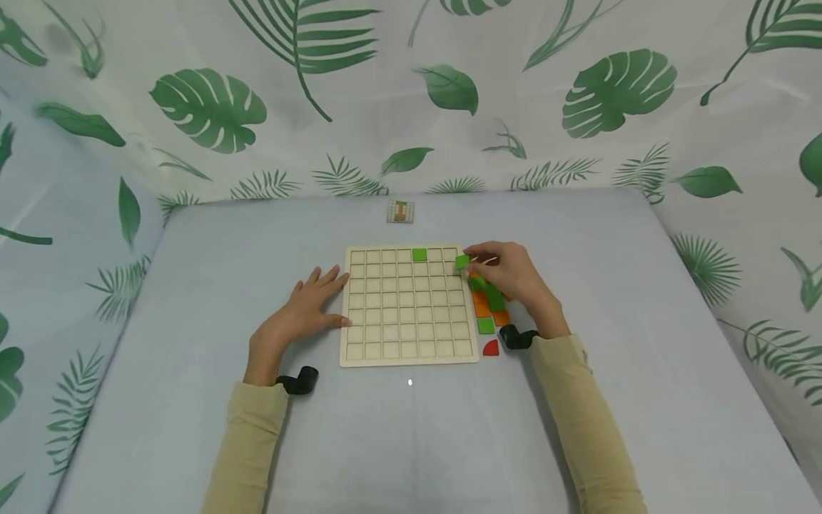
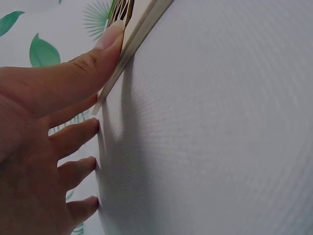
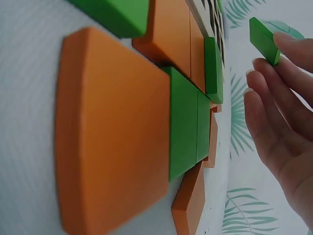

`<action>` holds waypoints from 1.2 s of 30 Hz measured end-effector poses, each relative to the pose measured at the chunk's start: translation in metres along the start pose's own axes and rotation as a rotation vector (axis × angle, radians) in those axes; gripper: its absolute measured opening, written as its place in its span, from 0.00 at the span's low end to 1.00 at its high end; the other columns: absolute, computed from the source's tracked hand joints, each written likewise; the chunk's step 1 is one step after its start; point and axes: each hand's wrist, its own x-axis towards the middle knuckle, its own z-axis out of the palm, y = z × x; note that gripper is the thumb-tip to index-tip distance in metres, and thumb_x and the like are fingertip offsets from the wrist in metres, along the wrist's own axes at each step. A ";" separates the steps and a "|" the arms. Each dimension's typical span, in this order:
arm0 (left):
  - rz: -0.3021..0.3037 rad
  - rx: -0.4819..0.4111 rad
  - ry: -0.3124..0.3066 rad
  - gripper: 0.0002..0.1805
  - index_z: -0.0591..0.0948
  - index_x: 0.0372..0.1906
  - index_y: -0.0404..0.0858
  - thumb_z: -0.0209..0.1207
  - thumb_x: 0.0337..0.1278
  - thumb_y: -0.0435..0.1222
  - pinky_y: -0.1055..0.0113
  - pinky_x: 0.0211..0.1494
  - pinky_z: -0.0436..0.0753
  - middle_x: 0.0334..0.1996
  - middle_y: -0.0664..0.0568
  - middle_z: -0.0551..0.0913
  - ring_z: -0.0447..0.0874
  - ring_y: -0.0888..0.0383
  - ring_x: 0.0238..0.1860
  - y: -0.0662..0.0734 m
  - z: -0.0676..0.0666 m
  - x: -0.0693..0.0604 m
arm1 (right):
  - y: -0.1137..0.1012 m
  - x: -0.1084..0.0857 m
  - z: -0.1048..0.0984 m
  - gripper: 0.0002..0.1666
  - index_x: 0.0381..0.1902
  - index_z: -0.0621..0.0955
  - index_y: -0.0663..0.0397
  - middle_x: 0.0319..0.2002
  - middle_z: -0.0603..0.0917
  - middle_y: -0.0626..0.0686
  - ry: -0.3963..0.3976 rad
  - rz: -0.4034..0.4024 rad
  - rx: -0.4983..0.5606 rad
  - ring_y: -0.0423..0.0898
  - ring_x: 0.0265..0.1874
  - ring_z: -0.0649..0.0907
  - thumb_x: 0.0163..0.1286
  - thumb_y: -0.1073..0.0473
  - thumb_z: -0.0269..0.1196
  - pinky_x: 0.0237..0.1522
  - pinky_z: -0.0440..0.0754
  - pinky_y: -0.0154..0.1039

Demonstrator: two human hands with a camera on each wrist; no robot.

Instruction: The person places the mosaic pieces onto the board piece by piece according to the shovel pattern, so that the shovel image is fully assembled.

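A pale wooden grid board (image 1: 388, 363) lies flat on the table, with one green square tile (image 1: 419, 255) in a top-row cell. My left hand (image 1: 307, 308) rests at the board's left edge, fingers spread; in the left wrist view the thumb (image 2: 83, 73) touches the board's rim. Between thumb and fingers my right hand (image 1: 510, 271) pinches a green square tile (image 3: 264, 41), held above the board's upper right corner. Below that hand, orange tiles (image 3: 117, 132) and green tiles (image 3: 186, 122) lie grouped beside the board's right edge, partly hidden by the hand in the head view.
A red quarter-round tile (image 1: 491, 348) lies near the board's lower right corner, below a lone green tile (image 1: 485, 326). Behind the board sits a small patterned card or block (image 1: 401, 211). Leaf-printed cloth (image 1: 411, 128) rises at the table's back and sides.
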 end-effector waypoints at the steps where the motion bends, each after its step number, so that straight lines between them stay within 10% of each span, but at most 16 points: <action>1: 0.001 -0.001 0.004 0.48 0.56 0.82 0.37 0.68 0.64 0.44 0.32 0.81 0.37 0.83 0.38 0.48 0.34 0.32 0.82 0.000 0.000 0.000 | 0.000 0.001 0.000 0.20 0.60 0.84 0.59 0.54 0.86 0.61 0.003 -0.011 -0.004 0.59 0.50 0.85 0.73 0.59 0.66 0.57 0.85 0.54; 36: -0.008 -0.014 0.007 0.50 0.55 0.82 0.39 0.69 0.63 0.45 0.34 0.82 0.36 0.83 0.40 0.47 0.34 0.35 0.83 -0.002 0.000 -0.001 | -0.020 0.030 0.013 0.21 0.60 0.84 0.58 0.57 0.86 0.60 -0.106 -0.067 0.019 0.56 0.51 0.85 0.73 0.57 0.66 0.56 0.85 0.52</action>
